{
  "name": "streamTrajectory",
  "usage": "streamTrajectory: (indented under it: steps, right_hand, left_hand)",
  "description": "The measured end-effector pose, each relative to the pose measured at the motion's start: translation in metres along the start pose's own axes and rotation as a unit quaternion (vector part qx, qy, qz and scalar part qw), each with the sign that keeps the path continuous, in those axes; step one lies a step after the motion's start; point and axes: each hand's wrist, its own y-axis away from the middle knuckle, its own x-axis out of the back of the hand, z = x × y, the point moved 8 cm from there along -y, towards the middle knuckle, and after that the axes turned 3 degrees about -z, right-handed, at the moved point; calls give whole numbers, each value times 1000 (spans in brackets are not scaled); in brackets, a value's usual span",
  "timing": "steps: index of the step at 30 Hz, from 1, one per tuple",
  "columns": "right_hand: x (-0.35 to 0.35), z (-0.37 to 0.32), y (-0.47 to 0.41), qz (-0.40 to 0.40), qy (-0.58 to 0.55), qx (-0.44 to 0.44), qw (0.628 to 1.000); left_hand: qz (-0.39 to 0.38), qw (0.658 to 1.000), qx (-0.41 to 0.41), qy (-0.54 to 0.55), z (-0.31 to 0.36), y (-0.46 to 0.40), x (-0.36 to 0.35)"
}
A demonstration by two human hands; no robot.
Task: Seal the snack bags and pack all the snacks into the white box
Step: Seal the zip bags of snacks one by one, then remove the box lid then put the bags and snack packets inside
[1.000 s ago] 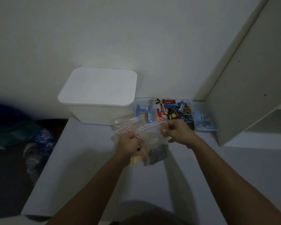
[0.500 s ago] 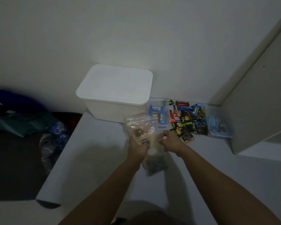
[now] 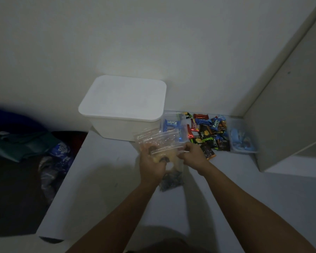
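Head view, dim light: your left hand point(image 3: 151, 166) grips the clear snack bag point(image 3: 162, 152) from below at centre frame, fingers curled round its lumpy contents; your right hand point(image 3: 192, 155) pinches the zip strip point(image 3: 169, 149) at its right end. Whether the strip is pressed closed along its length, you cannot tell. More clear bags point(image 3: 153, 136) lie just behind, touching the held one. The white box point(image 3: 124, 106) sits above centre against the wall with its lid on. Loose wrapped snacks point(image 3: 208, 132) are heaped right of the box, flanked by two clear tubs point(image 3: 242, 141).

Risks, as judgement:
- contents bulge near the mouth; they could hold the zip apart so the seal skips
- pinching only one end may leave the far end open, and pieces spill on lifting
- the lid is not yet off, so packing needs a free hand first
- poor light hides a half-closed seal
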Motion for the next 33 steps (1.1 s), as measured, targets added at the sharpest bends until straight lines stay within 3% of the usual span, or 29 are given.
streamTrajectory:
  steps: [6,16,20,24,33]
  right_hand:
    - [16,-12,-5,8,-20,4,1000]
    - [56,-25,-30,67,-25,1,997]
    - [64,-27,-44,68,-18,-15,997]
    - [70,-26,-55,68,1,-31,997]
    - [71,-12,-76,44,38,-69,996]
  left_hand:
    - [67,991,-84,-76,38,-10,2]
    - [30,964,-200,-173,107,-43,-22]
    - [-56,971,-151,-177,111,-68,-44]
    - [-153,957,-124,-214,107,-85,-73]
    - [-238,915,-72,-317,84,-118,-111]
